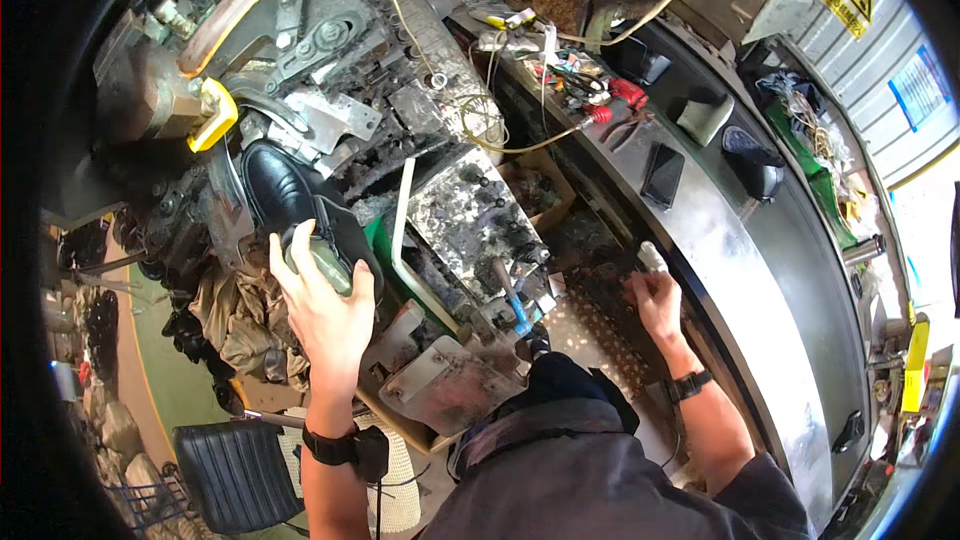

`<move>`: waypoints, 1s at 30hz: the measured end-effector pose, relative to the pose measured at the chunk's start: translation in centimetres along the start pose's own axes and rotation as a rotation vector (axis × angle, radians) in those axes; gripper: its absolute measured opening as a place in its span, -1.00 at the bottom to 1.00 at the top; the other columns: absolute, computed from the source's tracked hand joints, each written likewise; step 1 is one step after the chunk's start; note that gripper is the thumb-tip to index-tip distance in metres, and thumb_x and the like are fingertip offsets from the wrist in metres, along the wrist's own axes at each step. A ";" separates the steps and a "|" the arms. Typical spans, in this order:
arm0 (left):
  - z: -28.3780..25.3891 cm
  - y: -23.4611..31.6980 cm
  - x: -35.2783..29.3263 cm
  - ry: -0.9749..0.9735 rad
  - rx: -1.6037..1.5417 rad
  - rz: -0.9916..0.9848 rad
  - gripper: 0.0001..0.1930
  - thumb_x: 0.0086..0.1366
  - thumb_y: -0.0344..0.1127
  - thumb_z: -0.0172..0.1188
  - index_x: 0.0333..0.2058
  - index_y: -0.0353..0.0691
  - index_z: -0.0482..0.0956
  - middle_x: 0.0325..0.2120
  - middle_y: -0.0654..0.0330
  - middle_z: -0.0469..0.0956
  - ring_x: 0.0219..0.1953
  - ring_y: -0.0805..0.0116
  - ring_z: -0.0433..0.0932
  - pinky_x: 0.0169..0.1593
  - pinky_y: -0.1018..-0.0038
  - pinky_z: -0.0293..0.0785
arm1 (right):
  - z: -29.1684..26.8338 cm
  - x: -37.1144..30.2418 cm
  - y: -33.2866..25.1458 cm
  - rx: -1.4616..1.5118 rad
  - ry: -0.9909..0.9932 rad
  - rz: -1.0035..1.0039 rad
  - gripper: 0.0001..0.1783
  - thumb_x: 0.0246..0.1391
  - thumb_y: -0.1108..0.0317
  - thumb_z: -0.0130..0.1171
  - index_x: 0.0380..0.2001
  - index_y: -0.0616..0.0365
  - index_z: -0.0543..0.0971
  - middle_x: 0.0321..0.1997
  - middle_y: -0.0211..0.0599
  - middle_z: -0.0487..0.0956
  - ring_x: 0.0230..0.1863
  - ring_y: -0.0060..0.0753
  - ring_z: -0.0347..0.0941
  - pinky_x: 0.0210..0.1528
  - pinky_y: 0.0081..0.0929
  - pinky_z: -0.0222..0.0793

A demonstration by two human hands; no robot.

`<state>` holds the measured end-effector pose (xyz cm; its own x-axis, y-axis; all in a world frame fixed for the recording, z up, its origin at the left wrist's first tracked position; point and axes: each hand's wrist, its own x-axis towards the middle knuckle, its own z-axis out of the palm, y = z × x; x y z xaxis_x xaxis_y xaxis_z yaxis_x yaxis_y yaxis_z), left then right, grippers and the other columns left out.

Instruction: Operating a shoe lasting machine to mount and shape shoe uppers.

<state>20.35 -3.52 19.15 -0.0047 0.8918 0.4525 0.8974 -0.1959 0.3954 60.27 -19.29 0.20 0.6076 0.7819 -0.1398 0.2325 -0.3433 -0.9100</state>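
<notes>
A black leather shoe (278,183) sits in the machine on the left, its toe pointing away from me. A greenish shoe last (325,265) shows in the shoe's opening. My left hand (328,310) is closed over the last and the heel end, fingers along the left side and thumb on the right. Beside the metal bench edge, my right hand (658,305) hangs with its fingers curled in. A small whitish piece (652,257) shows at its fingertips; whether the hand grips it, I cannot make out.
A metal bench (745,270) curves along the right, with a black phone (662,175) and red-handled tools (628,94). On the dark belt behind lies another dark shoe (752,162). A blue-handled lever (518,310) stands before me. A black chair (238,478) is at lower left.
</notes>
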 end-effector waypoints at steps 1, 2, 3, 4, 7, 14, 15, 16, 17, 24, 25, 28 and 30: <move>-0.1 0.0 0.0 0.006 0.004 0.011 -0.21 0.15 -0.34 0.39 0.36 -0.05 0.27 0.39 -0.28 0.09 0.30 -0.40 0.32 0.31 -0.04 0.33 | -0.6 -0.6 0.7 0.028 0.060 -0.034 -0.72 0.33 0.35 0.22 -0.26 0.46 0.63 -0.42 -0.24 0.70 -0.45 -0.54 0.59 -0.36 -0.53 0.50; -0.1 0.1 0.0 0.006 0.005 0.018 -0.21 0.15 -0.34 0.39 0.36 -0.05 0.27 0.39 -0.28 0.09 0.30 -0.40 0.31 0.31 -0.04 0.32 | -1.3 -1.1 1.2 0.082 0.114 -0.016 -0.70 0.33 0.34 0.23 -0.29 0.47 0.65 -0.44 -0.22 0.71 -0.48 -0.54 0.58 -0.37 -0.49 0.50; -0.1 0.1 0.0 0.006 0.006 0.015 -0.21 0.15 -0.35 0.39 0.36 -0.05 0.27 0.39 -0.27 0.09 0.31 -0.40 0.31 0.32 -0.04 0.32 | -2.0 -1.4 1.5 0.057 0.118 -0.005 -0.70 0.32 0.34 0.23 -0.27 0.48 0.64 -0.43 -0.22 0.71 -0.46 -0.53 0.60 -0.36 -0.48 0.52; -0.1 0.1 -0.1 -0.004 -0.005 -0.002 -0.21 0.15 -0.36 0.38 0.36 -0.05 0.26 0.40 -0.27 0.09 0.32 -0.39 0.30 0.33 -0.04 0.31 | -2.5 -1.5 1.7 0.049 0.134 -0.015 -0.70 0.32 0.33 0.23 -0.28 0.48 0.64 -0.44 -0.22 0.71 -0.46 -0.52 0.60 -0.37 -0.49 0.52; 0.1 0.0 -0.3 -0.009 -0.043 -0.007 -0.20 0.15 -0.36 0.38 0.37 -0.06 0.26 0.40 -0.28 0.09 0.34 -0.37 0.27 0.36 -0.01 0.26 | -3.9 -1.1 2.1 0.071 0.157 0.029 -0.69 0.32 0.32 0.24 -0.33 0.46 0.63 -0.45 -0.22 0.70 -0.47 -0.53 0.60 -0.39 -0.49 0.51; 0.9 -0.2 0.2 -0.013 0.012 -0.029 -0.20 0.16 -0.44 0.34 0.39 -0.06 0.25 0.41 -0.18 0.12 0.45 -0.21 0.14 0.45 0.03 0.13 | -9.8 4.7 6.8 0.235 0.178 0.085 -0.74 0.31 0.32 0.24 -0.30 0.39 0.61 -0.41 -0.22 0.70 -0.49 -0.47 0.60 -0.40 -0.51 0.52; 1.1 -0.1 0.3 0.014 0.002 0.013 -0.20 0.17 -0.44 0.34 0.39 -0.06 0.24 0.39 -0.17 0.16 0.43 -0.20 0.17 0.44 0.04 0.14 | -12.5 6.3 7.9 -0.062 0.185 0.154 -0.78 0.31 0.40 0.21 -0.14 0.40 0.58 -0.33 -0.18 0.72 -0.45 -0.42 0.62 -0.38 -0.50 0.54; 1.2 0.1 0.1 0.001 0.036 -0.047 -0.20 0.18 -0.44 0.34 0.40 -0.07 0.24 0.36 -0.17 0.21 0.42 -0.19 0.20 0.43 0.05 0.16 | -14.1 8.1 9.3 0.347 0.263 0.078 -0.63 0.31 0.48 0.16 0.14 0.35 0.48 -0.23 -0.14 0.71 -0.40 -0.38 0.64 -0.33 -0.48 0.58; 1.3 0.3 0.0 0.012 0.049 -0.069 -0.19 0.18 -0.45 0.34 0.40 -0.07 0.23 0.32 -0.17 0.28 0.38 -0.20 0.25 0.41 0.07 0.19 | -16.6 10.4 10.6 0.398 0.258 0.181 -0.40 0.31 0.52 0.13 0.39 0.25 0.28 -0.15 -0.12 0.70 -0.31 -0.36 0.64 -0.27 -0.44 0.61; 2.8 1.9 -0.4 0.072 0.207 -0.098 -0.13 0.30 -0.15 0.40 0.48 0.15 0.10 0.26 -0.27 0.33 0.29 -0.28 0.36 0.31 0.01 0.31 | -25.6 14.9 18.0 -0.419 0.326 0.114 -0.16 0.26 0.18 0.29 0.48 0.18 0.17 0.15 0.00 0.60 0.07 -0.11 0.56 0.14 -0.16 0.45; 2.8 1.8 -0.4 0.047 0.220 -0.176 -0.13 0.30 -0.17 0.40 0.48 0.09 0.10 0.29 -0.27 0.31 0.32 -0.25 0.34 0.33 0.01 0.29 | -25.4 14.6 18.4 -0.386 0.284 -0.024 -0.16 0.25 0.22 0.28 0.48 0.22 0.16 0.27 0.07 0.49 0.20 -0.01 0.46 0.25 -0.15 0.35; 3.0 1.3 -0.3 0.074 0.270 -0.031 -0.14 0.31 -0.18 0.38 0.48 0.03 0.10 0.32 -0.27 0.27 0.31 -0.26 0.34 0.33 0.00 0.28 | -24.8 12.9 18.1 -0.910 0.068 -0.126 -0.14 0.19 0.34 0.25 0.47 0.32 0.13 0.40 0.18 0.34 0.39 0.18 0.28 0.42 -0.11 0.18; 3.1 1.0 -0.3 0.069 0.355 -0.031 -0.16 0.33 -0.16 0.36 0.48 -0.01 0.09 0.32 -0.29 0.30 0.29 -0.30 0.37 0.33 0.00 0.28 | -24.7 11.9 17.5 -0.836 0.190 -0.278 -0.19 0.19 0.44 0.23 0.44 0.37 0.15 0.29 0.12 0.43 0.29 0.16 0.36 0.37 -0.09 0.24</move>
<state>22.61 -2.72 16.92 -0.0528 0.8630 0.5025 0.9936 -0.0047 0.1124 90.34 -28.89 -7.74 0.5451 0.8195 0.1770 0.8211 -0.4792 -0.3100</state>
